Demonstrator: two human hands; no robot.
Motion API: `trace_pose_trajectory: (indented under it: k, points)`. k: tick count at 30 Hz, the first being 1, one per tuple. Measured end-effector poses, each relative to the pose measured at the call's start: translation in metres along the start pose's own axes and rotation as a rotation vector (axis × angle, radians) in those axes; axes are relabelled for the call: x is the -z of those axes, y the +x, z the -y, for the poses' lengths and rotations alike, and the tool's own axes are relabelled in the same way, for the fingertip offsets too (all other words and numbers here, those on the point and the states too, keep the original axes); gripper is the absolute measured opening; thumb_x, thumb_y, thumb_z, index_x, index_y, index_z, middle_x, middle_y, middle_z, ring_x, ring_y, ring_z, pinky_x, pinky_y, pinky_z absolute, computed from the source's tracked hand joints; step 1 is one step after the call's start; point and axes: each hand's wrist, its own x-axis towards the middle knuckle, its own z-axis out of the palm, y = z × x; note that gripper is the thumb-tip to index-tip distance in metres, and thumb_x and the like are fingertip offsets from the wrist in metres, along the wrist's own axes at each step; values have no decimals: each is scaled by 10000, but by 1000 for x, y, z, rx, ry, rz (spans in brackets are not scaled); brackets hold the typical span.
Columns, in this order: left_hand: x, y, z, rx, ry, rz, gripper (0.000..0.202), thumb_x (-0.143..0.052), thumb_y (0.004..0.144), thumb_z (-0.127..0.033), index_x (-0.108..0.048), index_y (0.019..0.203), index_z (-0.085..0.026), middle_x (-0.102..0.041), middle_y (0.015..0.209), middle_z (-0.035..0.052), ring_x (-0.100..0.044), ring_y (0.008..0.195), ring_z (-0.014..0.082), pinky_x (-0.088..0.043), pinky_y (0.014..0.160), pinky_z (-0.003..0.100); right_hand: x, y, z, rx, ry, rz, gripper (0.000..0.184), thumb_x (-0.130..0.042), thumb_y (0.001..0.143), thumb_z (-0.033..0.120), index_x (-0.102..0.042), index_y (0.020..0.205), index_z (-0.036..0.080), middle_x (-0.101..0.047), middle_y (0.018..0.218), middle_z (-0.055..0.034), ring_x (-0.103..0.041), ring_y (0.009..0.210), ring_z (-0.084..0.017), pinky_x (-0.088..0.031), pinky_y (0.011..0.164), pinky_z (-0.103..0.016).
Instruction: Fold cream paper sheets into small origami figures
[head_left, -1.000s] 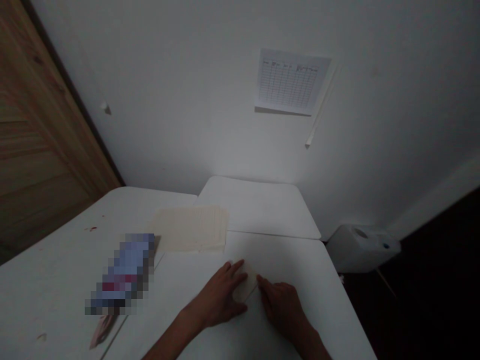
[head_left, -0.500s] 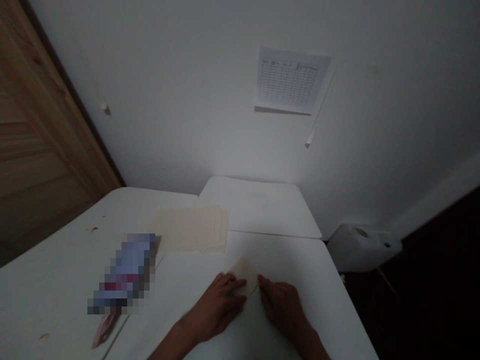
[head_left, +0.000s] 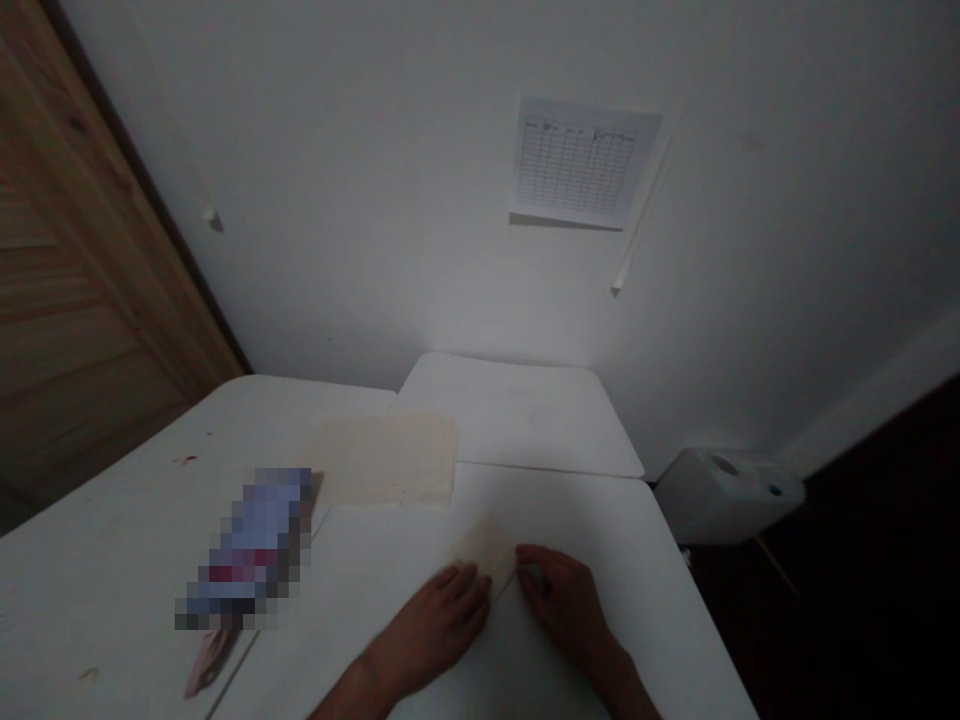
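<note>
White, flat-topped table (head_left: pixel 600 525). On it, small cream four-sided paper-like sheet (head_left: pixel 489 545). Left hand (head_left: pixel 439 622) laid over near-left edge; right hand (head_left: pixel 562 605), set apart, at right corner; grip of either, cannot tell. Probably light, limp, easily creased; best taken by opposite edges.

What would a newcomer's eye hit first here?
Probably the pixelated blue patch, on the left of the white table. Next, the left hand and right hand at either side of a small pale sheet, low in the picture. Above, a printed chart stands out on the wall.
</note>
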Motion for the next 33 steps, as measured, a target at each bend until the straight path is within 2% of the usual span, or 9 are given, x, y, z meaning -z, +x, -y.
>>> trace_pose_trajectory:
  k: [4, 8, 14, 18, 20, 23, 27, 33]
  points:
    - [-3, -3, -2, 40, -9, -21, 243, -478, 917, -83, -619, 1099, -161, -652, 1181, 120, -596, 1102, 288, -488, 922, 439, -5, 13, 4, 45, -69, 2, 190, -471, 937, 242, -650, 1000, 224, -712, 988, -47, -649, 912, -177, -488, 854, -295]
    - [-2, -4, -2, 75, -30, -54, 231, -490, 918, -132, -620, 1100, -189, -666, 1168, 66, -601, 1093, 250, -490, 938, 401, -12, 34, 5, 135, -110, 63, 173, -492, 926, 198, -644, 1007, 216, -710, 989, -41, -634, 909, -172, -477, 855, -280]
    - [8, 3, -6, 236, -218, -128, 181, -480, 904, -178, -654, 939, -214, -682, 1090, 44, -610, 1036, 218, -485, 959, 396, -14, 49, 10, 242, -121, 197, 291, -433, 937, 160, -594, 1169, 228, -655, 1204, -29, -617, 983, -180, -461, 920, -306]
    - [2, 11, -1, 378, -259, -132, 188, -464, 911, -159, -642, 871, -203, -670, 1099, 67, -614, 1007, 226, -499, 937, 415, -12, 49, 11, 234, -149, 245, 348, -418, 916, 144, -575, 1214, 232, -581, 1320, -15, -602, 1013, -192, -478, 899, -314]
    - [-5, 14, 3, 422, -232, -111, 160, -493, 890, -154, -635, 953, -193, -635, 1187, 92, -593, 1063, 257, -474, 966, 468, -12, 49, 11, 216, -141, 257, 382, -415, 911, 145, -544, 1262, 223, -578, 1323, -17, -595, 1023, -195, -478, 902, -313]
    - [-13, 17, 8, 478, -201, -66, 283, -529, 860, -161, -584, 1137, -177, -544, 1335, 121, -550, 1147, 297, -450, 989, 508, -11, 50, 12, 188, -121, 265, 429, -409, 909, 152, -489, 1327, 210, -594, 1300, -30, -590, 1025, -197, -474, 908, -317]
    - [-15, 19, 11, 506, -223, 3, 483, -523, 845, -182, -455, 1323, -165, -448, 1433, 127, -505, 1209, 315, -430, 1014, 512, -8, 50, 15, 165, -101, 282, 463, -399, 900, 135, -465, 1350, 219, -599, 1290, -44, -585, 1043, -194, -454, 928, -319]
    - [-10, 22, 12, 553, -234, 71, 620, -511, 826, -208, -338, 1422, -193, -379, 1490, 84, -476, 1239, 314, -454, 996, 479, -4, 50, 19, 149, -95, 305, 472, -398, 903, 136, -440, 1364, 229, -602, 1279, -43, -584, 1024, -192, -444, 922, -312]
